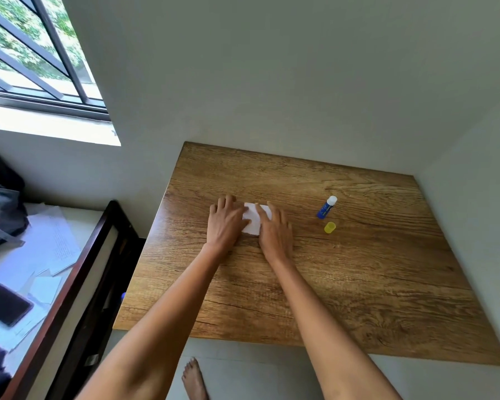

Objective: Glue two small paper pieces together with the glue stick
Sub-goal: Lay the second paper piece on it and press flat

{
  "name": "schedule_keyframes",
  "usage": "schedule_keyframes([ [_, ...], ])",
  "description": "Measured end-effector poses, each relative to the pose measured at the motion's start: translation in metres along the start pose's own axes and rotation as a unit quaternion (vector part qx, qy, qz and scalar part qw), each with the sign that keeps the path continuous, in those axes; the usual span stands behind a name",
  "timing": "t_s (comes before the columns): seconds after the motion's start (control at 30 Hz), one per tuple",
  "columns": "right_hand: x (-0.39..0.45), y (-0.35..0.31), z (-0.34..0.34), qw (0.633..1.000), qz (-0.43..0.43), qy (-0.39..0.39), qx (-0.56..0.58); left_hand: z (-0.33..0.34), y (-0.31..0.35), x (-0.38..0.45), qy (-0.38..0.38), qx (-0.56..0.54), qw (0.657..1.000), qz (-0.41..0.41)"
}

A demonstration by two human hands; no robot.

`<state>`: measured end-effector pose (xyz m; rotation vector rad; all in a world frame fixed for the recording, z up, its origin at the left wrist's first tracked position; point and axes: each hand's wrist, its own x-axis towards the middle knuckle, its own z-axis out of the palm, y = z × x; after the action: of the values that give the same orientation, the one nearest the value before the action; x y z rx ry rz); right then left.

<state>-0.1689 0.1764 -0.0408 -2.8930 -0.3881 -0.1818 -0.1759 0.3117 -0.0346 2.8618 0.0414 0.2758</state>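
A small white paper (252, 219) lies flat on the wooden table (358, 269), partly covered by both hands. My left hand (226, 222) rests on its left edge with fingers stretched out. On its right side, my right hand (274, 229) presses down with straight fingers. I cannot tell whether one or two pieces lie there. To the right lies the blue glue stick (326, 207), uncapped, with its white tip showing. Its yellow cap (330, 227) stands apart, just in front of it.
The table sits in a corner, with walls behind and to the right. A dark-framed bed (78, 272) at the left holds papers, a black phone (6, 304) and a bag. My bare foot (194, 379) shows below the table's front edge.
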Motion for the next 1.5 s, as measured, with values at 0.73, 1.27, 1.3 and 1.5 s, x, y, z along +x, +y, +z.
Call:
schedule_keyframes([
  [0.73, -0.012, 0.012, 0.000, 0.995, 0.096, 0.006, 0.036, 0.008, -0.018, 0.002, -0.175, -0.022, 0.984, -0.023],
  [1.27, -0.040, 0.016, 0.004, 0.993, -0.010, 0.037, 0.114, 0.008, -0.010, -0.018, -0.085, -0.052, 0.995, 0.022],
  [1.3, -0.038, 0.016, 0.003, 0.990, 0.006, 0.049, 0.132, 0.008, -0.010, -0.018, -0.088, -0.059, 0.994, 0.018],
  [1.5, -0.010, 0.016, -0.003, 0.992, -0.054, -0.009, 0.115, 0.003, -0.015, -0.004, -0.161, -0.040, 0.986, 0.005],
])
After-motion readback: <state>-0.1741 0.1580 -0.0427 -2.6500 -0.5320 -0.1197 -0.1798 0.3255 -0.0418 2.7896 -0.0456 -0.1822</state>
